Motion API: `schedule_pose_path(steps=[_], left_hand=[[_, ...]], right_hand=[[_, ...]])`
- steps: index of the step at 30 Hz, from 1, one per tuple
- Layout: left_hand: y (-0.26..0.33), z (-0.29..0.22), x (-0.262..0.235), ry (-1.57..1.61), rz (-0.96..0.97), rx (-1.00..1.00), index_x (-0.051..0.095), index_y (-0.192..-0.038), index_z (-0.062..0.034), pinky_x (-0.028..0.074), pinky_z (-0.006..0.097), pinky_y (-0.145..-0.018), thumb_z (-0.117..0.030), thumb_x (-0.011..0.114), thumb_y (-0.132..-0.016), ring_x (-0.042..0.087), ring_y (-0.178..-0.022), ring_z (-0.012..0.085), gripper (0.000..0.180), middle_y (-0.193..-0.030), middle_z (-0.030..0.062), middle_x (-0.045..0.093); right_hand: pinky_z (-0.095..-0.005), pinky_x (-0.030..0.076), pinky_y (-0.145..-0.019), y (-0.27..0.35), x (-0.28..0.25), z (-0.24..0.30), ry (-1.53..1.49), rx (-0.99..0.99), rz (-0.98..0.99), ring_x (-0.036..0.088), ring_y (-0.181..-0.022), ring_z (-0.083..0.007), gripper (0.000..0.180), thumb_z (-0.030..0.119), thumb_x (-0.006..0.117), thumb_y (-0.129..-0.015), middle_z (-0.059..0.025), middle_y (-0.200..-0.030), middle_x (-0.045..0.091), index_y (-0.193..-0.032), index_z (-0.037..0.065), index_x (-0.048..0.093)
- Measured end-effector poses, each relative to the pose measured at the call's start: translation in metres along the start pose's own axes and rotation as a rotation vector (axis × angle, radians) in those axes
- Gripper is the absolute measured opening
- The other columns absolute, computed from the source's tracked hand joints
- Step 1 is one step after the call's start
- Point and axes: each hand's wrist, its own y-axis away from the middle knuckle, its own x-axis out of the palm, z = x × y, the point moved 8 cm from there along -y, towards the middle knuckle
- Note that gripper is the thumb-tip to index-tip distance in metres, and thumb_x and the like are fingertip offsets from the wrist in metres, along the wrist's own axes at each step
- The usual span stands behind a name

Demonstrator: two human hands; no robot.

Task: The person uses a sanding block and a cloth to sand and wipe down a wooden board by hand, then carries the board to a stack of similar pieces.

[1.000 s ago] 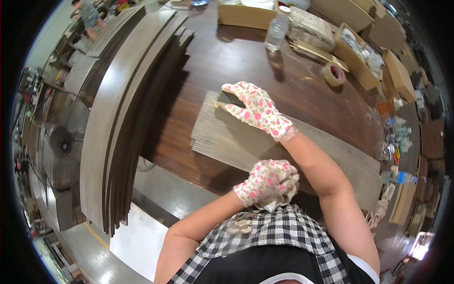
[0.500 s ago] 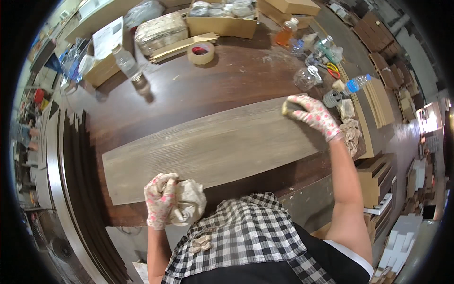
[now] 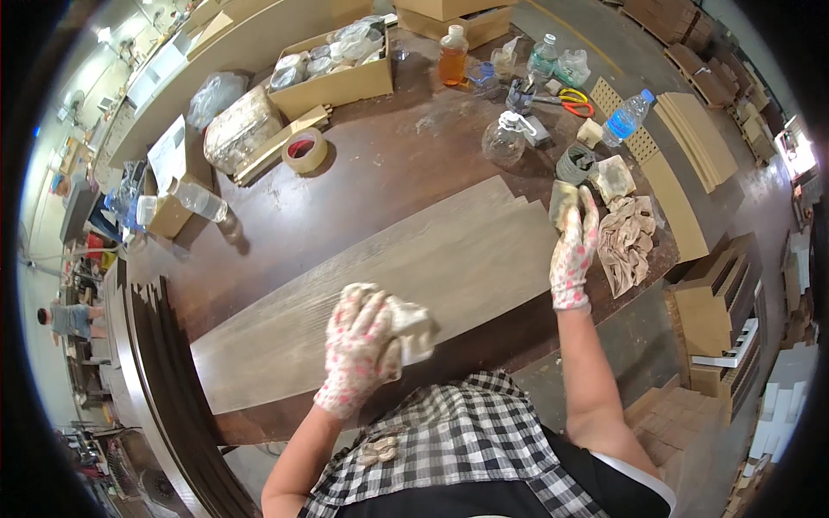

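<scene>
On my feed, I see a dark brown table (image 3: 406, 164), grey-brown planks (image 3: 458, 250) lying flat across its middle. Around the view's centre, a carton (image 3: 338, 97) of plastic-wrapped items (image 3: 350, 43) sits at eleven o'clock, a tape roll (image 3: 294, 161) between ten and eleven, an orange bottle (image 3: 452, 59) at twelve, a round clear bottle (image 3: 503, 145) at one, a ribbed grey container (image 3: 567, 166) at two, a crumpled cloth (image 3: 625, 246) at three.

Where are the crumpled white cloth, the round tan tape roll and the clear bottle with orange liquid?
Crumpled white cloth (image 3: 414, 330), head view: its bunched folds.
Round tan tape roll (image 3: 308, 165), head view: tan band below its core.
Clear bottle with orange liquid (image 3: 452, 64), head view: its filled body.
</scene>
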Motion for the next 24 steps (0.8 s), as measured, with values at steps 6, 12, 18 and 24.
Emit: schedule_pose_path(steps=[6, 12, 18, 24], left_hand=[[-0.143, -0.094, 0.045, 0.068, -0.048, 0.430, 0.056, -0.108, -0.0013, 0.038, 0.045, -0.096, -0.018, 0.061, -0.068, 0.041, -0.119, 0.0321, 0.044, -0.119, 0.0127, 0.051], [-0.224, -0.141, 0.090, -0.011, 0.022, 0.458, 0.057, -0.110, -0.0009, 0.036, 0.040, -0.097, -0.024, 0.059, -0.072, 0.040, -0.117, 0.0293, 0.045, -0.119, 0.0117, 0.051], [-0.169, -0.078, 0.066, -0.079, -0.151, 0.314, 0.056, -0.114, -0.0018, 0.032, 0.043, -0.102, -0.022, 0.052, -0.079, 0.040, -0.120, 0.0333, 0.041, -0.124, 0.0116, 0.050], [-0.055, 0.076, -0.004, -0.096, -0.279, -0.003, 0.058, -0.109, -0.0033, 0.037, 0.042, -0.098, -0.015, 0.054, -0.079, 0.048, -0.113, 0.0338, 0.033, -0.115, 0.0155, 0.056]], right_hand=[[-0.0352, 0.032, -0.100, 0.003, 0.000, 0.000, -0.214, 0.100, -0.101, 0.040, -0.120, -0.0216, 0.045, 0.022, 0.044, -0.092, -0.0101, -0.132, 0.040, -0.131, 0.002, 0.038], [-0.0338, 0.035, -0.098, 0.003, 0.000, -0.012, -0.400, 0.151, -0.110, 0.041, -0.119, -0.0212, 0.045, 0.016, 0.045, -0.092, -0.0118, -0.133, 0.038, -0.133, 0.001, 0.033], [-0.0343, 0.032, -0.100, -0.002, -0.004, -0.001, -0.053, 0.020, -0.104, 0.039, -0.121, -0.0218, 0.043, 0.017, 0.042, -0.093, -0.0133, -0.133, 0.039, -0.132, -0.001, 0.036], [-0.0327, 0.033, -0.100, -0.002, 0.003, -0.004, 0.011, -0.035, -0.079, 0.043, -0.117, -0.0199, 0.043, 0.018, 0.045, -0.093, -0.0131, -0.130, 0.043, -0.130, -0.003, 0.037]])
